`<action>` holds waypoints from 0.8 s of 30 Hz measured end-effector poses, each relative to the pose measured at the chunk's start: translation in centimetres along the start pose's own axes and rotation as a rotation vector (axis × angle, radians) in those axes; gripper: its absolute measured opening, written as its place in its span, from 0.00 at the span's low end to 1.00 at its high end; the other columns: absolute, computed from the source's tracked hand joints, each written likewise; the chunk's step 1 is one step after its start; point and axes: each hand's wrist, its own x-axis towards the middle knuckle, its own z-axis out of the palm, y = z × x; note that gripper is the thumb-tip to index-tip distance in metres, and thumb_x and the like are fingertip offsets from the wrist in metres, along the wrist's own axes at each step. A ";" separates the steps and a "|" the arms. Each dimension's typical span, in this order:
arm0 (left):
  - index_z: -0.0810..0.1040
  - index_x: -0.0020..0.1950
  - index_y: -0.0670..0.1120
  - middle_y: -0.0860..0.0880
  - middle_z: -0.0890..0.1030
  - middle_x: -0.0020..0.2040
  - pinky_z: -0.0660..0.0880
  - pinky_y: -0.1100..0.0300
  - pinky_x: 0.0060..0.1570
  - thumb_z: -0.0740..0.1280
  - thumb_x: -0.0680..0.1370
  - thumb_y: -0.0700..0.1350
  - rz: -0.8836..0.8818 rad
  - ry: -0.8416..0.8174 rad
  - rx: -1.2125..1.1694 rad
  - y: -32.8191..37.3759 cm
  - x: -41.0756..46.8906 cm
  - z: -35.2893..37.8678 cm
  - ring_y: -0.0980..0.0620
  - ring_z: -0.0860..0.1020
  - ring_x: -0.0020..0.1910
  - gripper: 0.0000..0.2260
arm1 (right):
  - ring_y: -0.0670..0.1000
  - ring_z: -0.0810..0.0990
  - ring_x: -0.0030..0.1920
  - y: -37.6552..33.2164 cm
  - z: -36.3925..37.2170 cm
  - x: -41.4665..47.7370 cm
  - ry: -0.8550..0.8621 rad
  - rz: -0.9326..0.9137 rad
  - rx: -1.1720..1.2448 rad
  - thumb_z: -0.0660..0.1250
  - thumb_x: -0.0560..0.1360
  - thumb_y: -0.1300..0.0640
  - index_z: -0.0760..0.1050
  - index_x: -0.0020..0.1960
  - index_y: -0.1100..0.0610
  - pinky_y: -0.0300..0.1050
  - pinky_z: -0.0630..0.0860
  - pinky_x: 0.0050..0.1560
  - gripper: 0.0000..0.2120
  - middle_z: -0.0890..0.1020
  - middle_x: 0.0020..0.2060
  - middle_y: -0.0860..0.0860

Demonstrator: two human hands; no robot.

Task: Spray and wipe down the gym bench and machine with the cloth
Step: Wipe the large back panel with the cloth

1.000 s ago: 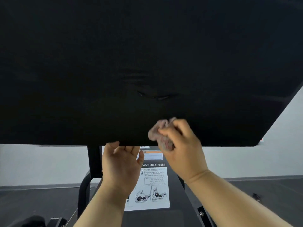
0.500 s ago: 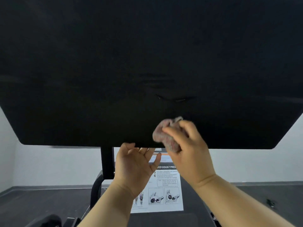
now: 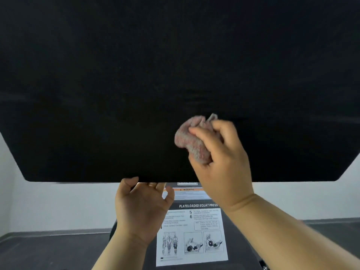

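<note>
Black pad (image 3: 136,84): a big dark padded panel that fills most of the view. Its lower edge runs level across the scene and its two lower corners are cut at a slant.
Cloth (image 3: 191,141): a pinkish, bunched rag lying against the face of the pad, right of centre and a little above the lower edge.
Right hand (image 3: 224,158): it reaches up from the lower right and lies over the pad. Its grip is closed round the cloth, with the fingers curled over the top of the wad and the thumb tucked under it.
Left hand (image 3: 142,207): it is raised just below the pad, left of the right hand. The fingers are loosely spread, with their tips at the pad's lower edge. The grip is loose and holds nothing.
Instruction placard (image 3: 192,236): a white sheet on the dark machine frame below the pad, headed "PLATELOADED SQUAT PRESS", with numbered steps and three drawings. The left hand covers part of it.
Warning label (image 3: 187,189): an orange strip just above the placard, between the two hands.
Wall (image 3: 58,207): pale, behind the machine.
Floor (image 3: 48,250): dark grey.
</note>
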 end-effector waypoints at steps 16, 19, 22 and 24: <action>0.72 0.43 0.49 0.52 0.78 0.45 0.69 0.55 0.50 0.71 0.61 0.49 0.003 0.052 0.021 0.4 -0.2 -0.4 0.54 0.80 0.42 0.14 | 0.54 0.81 0.47 -3.0 0.5 3.5 0.004 -0.066 -0.067 0.66 0.71 0.54 0.83 0.55 0.55 0.47 0.81 0.34 0.14 0.79 0.52 0.56; 0.75 0.48 0.49 0.52 0.81 0.48 0.70 0.54 0.52 0.76 0.56 0.49 -0.008 0.002 0.045 0.8 -0.3 -0.7 0.54 0.80 0.45 0.23 | 0.51 0.83 0.44 -1.4 1.7 -2.0 -0.145 -0.162 -0.127 0.69 0.72 0.56 0.84 0.51 0.53 0.44 0.80 0.31 0.09 0.80 0.51 0.51; 0.78 0.48 0.48 0.49 0.82 0.47 0.70 0.52 0.53 0.78 0.53 0.48 0.007 -0.008 0.092 1.2 -0.3 -0.8 0.51 0.79 0.46 0.25 | 0.51 0.83 0.44 -0.7 1.7 -5.1 -0.272 -0.177 -0.152 0.73 0.72 0.57 0.84 0.51 0.53 0.42 0.80 0.31 0.08 0.78 0.51 0.50; 0.79 0.44 0.48 0.48 0.81 0.44 0.70 0.51 0.54 0.78 0.52 0.49 0.000 0.028 0.125 1.3 -0.4 -0.7 0.51 0.80 0.46 0.23 | 0.50 0.83 0.42 -1.5 1.6 -4.2 -0.259 -0.182 -0.159 0.70 0.72 0.55 0.84 0.50 0.52 0.41 0.79 0.29 0.08 0.79 0.48 0.51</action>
